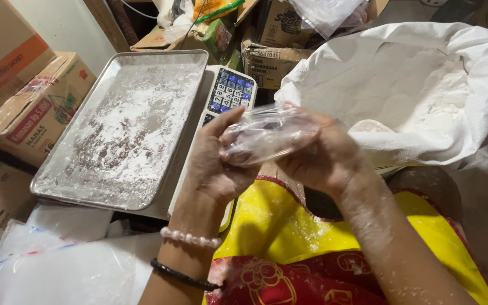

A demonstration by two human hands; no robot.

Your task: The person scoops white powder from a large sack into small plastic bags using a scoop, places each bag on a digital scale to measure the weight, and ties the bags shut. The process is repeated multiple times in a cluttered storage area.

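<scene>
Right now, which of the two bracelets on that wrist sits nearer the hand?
The white pearl-bead bracelet on the left wrist, just below the left hand; the black band lies farther down the forearm.

Head camera, looking down, close, slightly blurred

1 metal tray [190, 62], floured; 1 digital scale [231, 90]; 1 clear plastic bag [266, 134]; 1 white flour sack [402, 73]; 2 bracelets: pearl [190, 239], black [183, 276]; approx. 5 cardboard boxes [40, 107].
</scene>
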